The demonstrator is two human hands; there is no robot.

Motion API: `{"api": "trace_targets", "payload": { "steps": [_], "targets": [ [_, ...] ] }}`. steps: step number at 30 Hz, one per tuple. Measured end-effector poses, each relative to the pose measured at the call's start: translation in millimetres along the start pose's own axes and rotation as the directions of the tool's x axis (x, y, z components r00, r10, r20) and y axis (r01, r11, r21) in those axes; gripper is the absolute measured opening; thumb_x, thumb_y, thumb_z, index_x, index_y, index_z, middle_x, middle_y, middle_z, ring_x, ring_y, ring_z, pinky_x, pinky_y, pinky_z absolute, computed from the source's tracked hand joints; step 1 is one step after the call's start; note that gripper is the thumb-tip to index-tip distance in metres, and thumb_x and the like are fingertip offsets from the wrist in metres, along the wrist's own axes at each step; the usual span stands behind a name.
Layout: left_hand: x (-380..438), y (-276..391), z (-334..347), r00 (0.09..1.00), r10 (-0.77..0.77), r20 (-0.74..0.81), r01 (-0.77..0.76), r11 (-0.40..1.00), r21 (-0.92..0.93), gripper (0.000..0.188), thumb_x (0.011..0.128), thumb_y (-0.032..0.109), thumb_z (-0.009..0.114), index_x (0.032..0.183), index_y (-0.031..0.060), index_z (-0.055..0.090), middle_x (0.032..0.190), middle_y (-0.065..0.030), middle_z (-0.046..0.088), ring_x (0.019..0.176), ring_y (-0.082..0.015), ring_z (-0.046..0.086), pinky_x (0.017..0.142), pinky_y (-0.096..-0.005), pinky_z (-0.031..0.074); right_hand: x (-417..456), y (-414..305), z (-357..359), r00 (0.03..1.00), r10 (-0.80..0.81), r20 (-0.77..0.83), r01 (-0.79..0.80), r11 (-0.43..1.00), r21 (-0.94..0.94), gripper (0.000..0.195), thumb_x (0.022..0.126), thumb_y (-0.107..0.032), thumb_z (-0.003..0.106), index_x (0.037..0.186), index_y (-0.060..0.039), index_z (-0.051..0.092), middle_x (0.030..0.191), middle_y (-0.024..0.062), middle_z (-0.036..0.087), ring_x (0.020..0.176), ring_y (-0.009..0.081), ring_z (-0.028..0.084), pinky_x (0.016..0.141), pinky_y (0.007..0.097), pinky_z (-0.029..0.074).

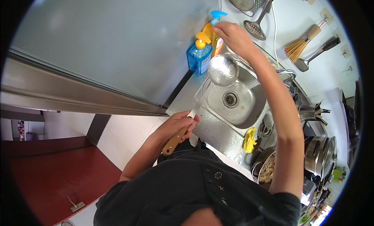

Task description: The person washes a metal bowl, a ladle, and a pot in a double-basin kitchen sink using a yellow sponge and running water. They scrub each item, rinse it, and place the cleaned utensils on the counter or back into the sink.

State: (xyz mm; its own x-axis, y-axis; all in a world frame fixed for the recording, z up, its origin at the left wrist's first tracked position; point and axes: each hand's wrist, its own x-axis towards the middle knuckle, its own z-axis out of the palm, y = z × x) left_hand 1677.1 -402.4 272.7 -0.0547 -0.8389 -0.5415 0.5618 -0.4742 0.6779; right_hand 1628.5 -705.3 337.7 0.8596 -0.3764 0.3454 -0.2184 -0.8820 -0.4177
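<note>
My left hand (179,126) is closed around the wooden handle of a metal ladle (223,71). The handle slants up from near my shirt, and the shiny round bowl hangs over the far left part of the stainless-steel sink (248,107). My right hand (233,37) reaches past the sink to an orange pump bottle (216,47) with a blue pump top. Its fingers are bent together in front of the bottle's upper part; the fingertips are partly hidden, so contact is unclear. Beside that bottle stands a blue pump bottle (199,59) with a yellow top.
A yellow cloth (249,140) lies by the sink's front right edge, near a pot of food (266,170). The curved faucet (287,74) rises behind my right forearm. A skimmer (255,30), a bamboo brush (298,47) and a spatula (303,63) hang on the wall. A large grey panel (111,44) borders the left.
</note>
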Motion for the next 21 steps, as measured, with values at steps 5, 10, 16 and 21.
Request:
{"api": "trace_targets", "payload": {
  "steps": [5, 10, 16, 21],
  "targets": [
    [-16, 22, 3, 0.999, 0.049, -0.006, -0.049, 0.996, -0.071, 0.023, 0.087, 0.013, 0.041, 0.103, -0.0026, 0.048, 0.065, -0.0014, 0.043, 0.042, -0.0103, 0.04, 0.037, -0.0234, 0.032, 75, 7, 45, 0.842, 0.096, 0.53, -0.05, 0.994, -0.102, 0.045, 0.092, -0.039, 0.039, 0.096, -0.0004, 0.062, 0.093, 0.019, 0.063, 0.09, 0.0366, 0.057, 0.081, 0.0409, 0.044],
    [-16, 33, -1, 0.996, 0.091, -0.001, -0.091, 0.989, -0.115, 0.023, 0.089, 0.017, 0.042, 0.103, -0.0016, 0.047, 0.065, -0.0004, 0.044, 0.044, -0.0096, 0.041, 0.038, -0.0223, 0.032, 70, 29, 87, 0.849, -0.145, 0.509, 0.223, 0.97, -0.096, 0.044, 0.093, -0.036, 0.039, 0.091, 0.0012, 0.061, 0.096, 0.0165, 0.062, 0.09, 0.0342, 0.057, 0.083, 0.0379, 0.044],
    [-14, 40, 3, 0.996, 0.082, -0.023, -0.084, 0.984, -0.157, 0.025, 0.089, 0.015, 0.041, 0.103, -0.0049, 0.047, 0.066, -0.002, 0.044, 0.043, -0.0097, 0.041, 0.038, -0.0226, 0.033, 78, 41, 95, 0.751, -0.267, 0.604, 0.437, 0.887, -0.15, 0.026, 0.092, -0.02, 0.04, 0.1, -0.0024, 0.058, 0.101, 0.0115, 0.06, 0.096, 0.031, 0.054, 0.085, 0.0362, 0.044],
    [-10, 44, 3, 0.996, 0.088, 0.001, -0.087, 0.985, -0.147, 0.024, 0.09, 0.013, 0.04, 0.104, -0.0049, 0.047, 0.066, -0.002, 0.044, 0.043, -0.0098, 0.041, 0.037, -0.022, 0.033, 72, 52, 99, 0.768, -0.379, 0.516, 0.503, 0.856, -0.12, 0.029, 0.091, -0.019, 0.037, 0.107, -0.004, 0.056, 0.1, 0.0152, 0.059, 0.094, 0.0343, 0.056, 0.083, 0.0414, 0.045]
  ]
}}
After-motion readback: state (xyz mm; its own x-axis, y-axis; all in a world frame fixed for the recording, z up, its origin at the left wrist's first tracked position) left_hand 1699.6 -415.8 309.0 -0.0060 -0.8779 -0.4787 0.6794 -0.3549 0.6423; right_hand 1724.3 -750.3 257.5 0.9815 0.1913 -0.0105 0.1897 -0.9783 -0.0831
